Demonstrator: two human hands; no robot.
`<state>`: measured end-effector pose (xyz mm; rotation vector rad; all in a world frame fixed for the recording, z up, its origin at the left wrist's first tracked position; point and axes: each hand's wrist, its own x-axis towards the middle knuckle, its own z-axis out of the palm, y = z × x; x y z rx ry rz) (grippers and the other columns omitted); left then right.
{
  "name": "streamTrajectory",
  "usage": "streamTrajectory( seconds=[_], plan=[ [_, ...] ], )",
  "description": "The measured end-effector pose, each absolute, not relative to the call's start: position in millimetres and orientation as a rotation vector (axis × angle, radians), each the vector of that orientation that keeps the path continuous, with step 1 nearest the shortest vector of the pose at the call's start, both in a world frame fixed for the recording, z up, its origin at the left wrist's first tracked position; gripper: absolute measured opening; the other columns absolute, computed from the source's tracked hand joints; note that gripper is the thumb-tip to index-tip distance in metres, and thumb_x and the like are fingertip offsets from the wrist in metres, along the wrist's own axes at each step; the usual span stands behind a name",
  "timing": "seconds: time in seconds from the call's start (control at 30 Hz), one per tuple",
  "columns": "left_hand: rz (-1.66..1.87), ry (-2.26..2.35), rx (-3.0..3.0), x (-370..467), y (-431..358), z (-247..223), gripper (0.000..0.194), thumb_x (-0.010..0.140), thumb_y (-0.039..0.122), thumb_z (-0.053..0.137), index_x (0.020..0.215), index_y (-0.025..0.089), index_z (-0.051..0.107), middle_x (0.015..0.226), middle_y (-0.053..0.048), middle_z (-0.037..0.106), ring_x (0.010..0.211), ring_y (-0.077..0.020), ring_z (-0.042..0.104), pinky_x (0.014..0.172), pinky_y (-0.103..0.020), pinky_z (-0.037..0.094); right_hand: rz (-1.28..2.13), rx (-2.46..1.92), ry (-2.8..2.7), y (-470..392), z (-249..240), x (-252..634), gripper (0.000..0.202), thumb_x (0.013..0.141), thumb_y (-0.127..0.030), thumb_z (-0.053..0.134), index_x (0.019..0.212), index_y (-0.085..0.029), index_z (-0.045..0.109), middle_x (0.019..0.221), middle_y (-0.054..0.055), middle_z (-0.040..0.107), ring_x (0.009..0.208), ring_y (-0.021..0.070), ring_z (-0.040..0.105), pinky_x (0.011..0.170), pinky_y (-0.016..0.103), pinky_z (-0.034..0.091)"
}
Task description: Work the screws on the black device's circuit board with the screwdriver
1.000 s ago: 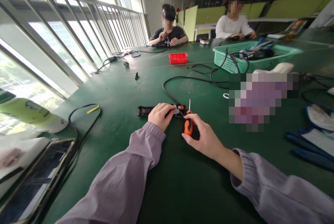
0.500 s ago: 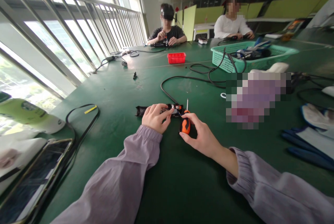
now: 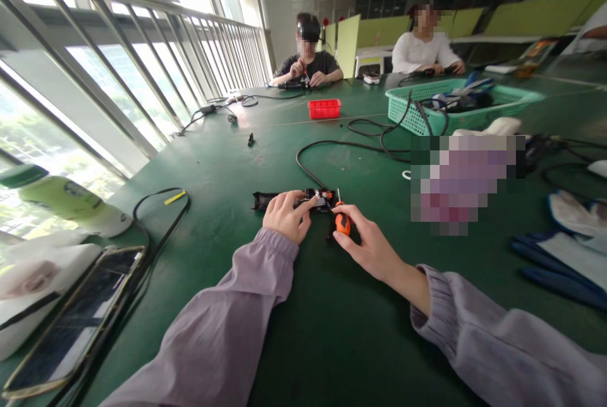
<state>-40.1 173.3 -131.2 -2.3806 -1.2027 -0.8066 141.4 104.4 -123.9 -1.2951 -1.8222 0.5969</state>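
On the green table lies a black corded power tool point(image 3: 262, 200) with its inner parts exposed at the right end. My left hand point(image 3: 286, 212) grips it from above, fingers curled over its body and thumb beside a small grey piece. My right hand point(image 3: 372, 244) pinches an orange and black screwdriver point(image 3: 342, 224) by the handle. Its metal shaft points away from me, close to the tool's right end. What the right fingertips touch at the tool is too small to make out. A black cable point(image 3: 303, 164) runs from the tool to the right.
A small red tray point(image 3: 324, 109) and a green basket point(image 3: 403, 117) of tools stand farther back. Gloves point(image 3: 569, 255) lie right. Left are a phone point(image 3: 76, 318), a strap point(image 3: 164, 230) and a bottle point(image 3: 61, 201). Two people sit across the table.
The screwdriver has tilted slightly in my right hand, its shaft now leaning a little left. My left hand keeps its hold on the tool. The whole view has shifted a little.
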Motion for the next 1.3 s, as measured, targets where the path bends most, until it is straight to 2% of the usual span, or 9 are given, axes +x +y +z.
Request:
streamTrajectory(
  seconds=[0.17,0.27,0.37,0.57,0.83,1.13,1.3],
  plan=[
    [-0.885,-1.297,-2.413,-44.7,172.2,-127.6,0.03,0.08,0.021,0.046,0.105,0.028,0.063,0.108,-0.004,0.058,0.097,-0.0202,0.055,0.088,-0.036,0.041,0.603,-1.299,-1.823,104.5,-123.2,140.7,0.031,0.082,-0.033,0.048,0.111,-0.021,0.046,0.097,0.005,0.056,0.086,0.0167,0.054,0.08,0.031,0.043],
    [-0.9,-1.459,-2.359,-48.9,167.8,-129.0,0.023,0.08,0.022,0.047,0.097,0.022,0.062,0.097,-0.005,0.06,0.088,-0.0195,0.057,0.079,-0.034,0.043,0.613,-1.302,-1.821,104.1,-122.1,140.8,0.031,0.082,-0.032,0.047,0.111,-0.021,0.046,0.095,0.004,0.056,0.084,0.0163,0.054,0.079,0.031,0.043],
    [-0.826,-1.553,-2.378,-50.0,164.6,-135.9,0.014,0.078,0.028,0.052,0.085,0.021,0.061,0.085,-0.003,0.061,0.078,-0.0183,0.058,0.069,-0.032,0.044,0.619,-1.301,-1.825,104.0,-122.2,141.5,0.031,0.083,-0.033,0.046,0.112,-0.022,0.046,0.093,0.003,0.055,0.084,0.0161,0.054,0.079,0.03,0.042],
    [-0.719,-1.56,-2.371,-45.9,169.6,-145.3,0.019,0.076,0.038,0.057,0.081,0.021,0.063,0.085,-0.004,0.062,0.08,-0.0199,0.057,0.07,-0.032,0.045,0.625,-1.302,-1.817,105.1,-124.3,141.6,0.031,0.083,-0.033,0.046,0.112,-0.021,0.045,0.09,0.003,0.054,0.082,0.0162,0.053,0.078,0.03,0.042],
    [-0.566,-1.618,-2.508,-42.2,175.4,-134.2,0.014,0.079,0.023,0.051,0.078,0.018,0.065,0.087,-0.004,0.064,0.084,-0.0197,0.058,0.077,-0.032,0.047,0.656,-1.291,-1.778,105.0,-123.6,140.5,0.031,0.083,-0.032,0.046,0.111,-0.02,0.046,0.096,0.004,0.056,0.088,0.0177,0.054,0.082,0.031,0.04],
    [-0.718,-1.129,-2.655,-35.5,165.7,-141.3,0.016,0.081,0.016,0.045,0.075,0.018,0.06,0.071,-0.001,0.063,0.066,-0.013,0.057,0.064,-0.024,0.047,0.693,-1.146,-1.494,105.8,-129.5,144.6,0.029,0.089,-0.037,0.033,0.108,-0.022,0.049,0.076,0.001,0.059,0.077,0.0177,0.056,0.079,0.033,0.039],
    [-0.931,-1.034,-2.547,-20.8,172.7,-135.7,0.025,0.083,0.013,0.042,0.097,0.018,0.062,0.084,-0.003,0.064,0.078,-0.0144,0.057,0.072,-0.026,0.046,0.697,-1.086,-1.386,108.9,-133.4,144.8,0.031,0.089,-0.041,0.032,0.104,-0.021,0.051,0.071,0.0,0.058,0.074,0.0173,0.057,0.072,0.032,0.04]
  ],
)
